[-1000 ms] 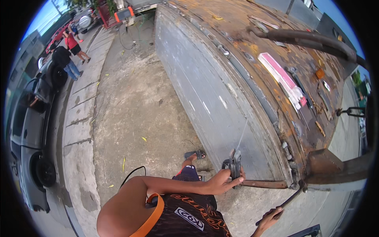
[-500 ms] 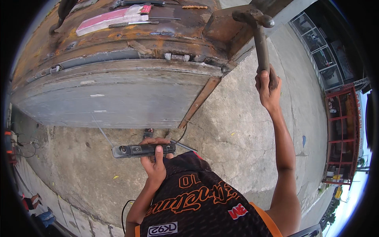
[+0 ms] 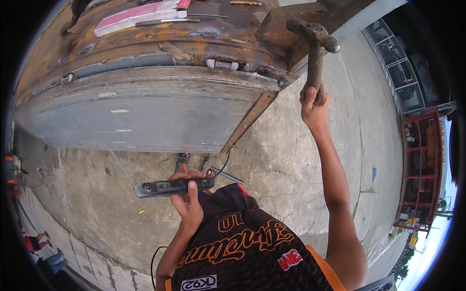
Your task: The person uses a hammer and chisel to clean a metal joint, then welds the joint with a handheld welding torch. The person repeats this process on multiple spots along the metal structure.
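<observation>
My left hand (image 3: 189, 203) is closed round a black electrode holder (image 3: 162, 188), which grips a thin welding rod (image 3: 121, 164) slanting toward the grey metal panel (image 3: 165, 111). My right hand (image 3: 314, 106) grips a worn metal hammer (image 3: 314, 51) by its handle, held up at the right. The hammer head is in front of a rusty corner bracket (image 3: 269, 26); whether they touch I cannot tell. Above the panel, a rusty steel top (image 3: 121, 48) with hinge fittings carries a pink-and-white long box (image 3: 131, 17) and some rods.
A cable (image 3: 224, 162) hangs near the panel's right corner. A long bar (image 3: 228, 174) lies on the concrete by my feet. A red-framed stall (image 3: 417, 167) stands at the far right. Parts of other people (image 3: 46, 257) show at the lower left edge.
The view has swung round from the street toward the panel. My right hand has raised the hammer from low at the right to beside the bracket, then shifted slightly left.
</observation>
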The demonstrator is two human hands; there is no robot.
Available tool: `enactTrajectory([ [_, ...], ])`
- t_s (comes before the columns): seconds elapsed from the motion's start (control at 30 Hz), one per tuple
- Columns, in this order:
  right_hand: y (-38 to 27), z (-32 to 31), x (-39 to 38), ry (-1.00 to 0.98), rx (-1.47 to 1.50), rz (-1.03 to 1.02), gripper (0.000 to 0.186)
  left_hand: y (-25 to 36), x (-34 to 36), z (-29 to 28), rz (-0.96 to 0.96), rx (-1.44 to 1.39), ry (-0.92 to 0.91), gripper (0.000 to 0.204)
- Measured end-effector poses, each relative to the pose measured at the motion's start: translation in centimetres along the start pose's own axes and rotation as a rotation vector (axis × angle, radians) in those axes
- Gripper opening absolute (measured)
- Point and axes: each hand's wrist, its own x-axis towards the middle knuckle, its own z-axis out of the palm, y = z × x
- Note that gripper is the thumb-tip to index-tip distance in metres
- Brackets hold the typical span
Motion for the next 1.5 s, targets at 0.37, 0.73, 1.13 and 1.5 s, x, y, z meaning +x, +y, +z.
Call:
enactTrajectory([
  [0.37,0.8,2.0,-0.3,0.077,0.102,0.002,0.058,-0.1,0.6,0.5,0.044,0.002,-0.030,0.024],
  [0.73,-0.9,2.3,0.0,0.177,0.134,0.108,0.053,0.3,1.1,0.0,0.008,-0.063,-0.045,0.026],
  [1.13,-0.6,3.6,0.2,0.034,-0.059,0.124,0.052,0.4,1.5,0.4,0.025,-0.009,-0.032,0.025],
  [1.5,-0.2,3.4,0.0,0.118,-0.068,0.038,0.052,-0.8,0.9,0.3,0.113,0.104,-0.062,0.025],
])
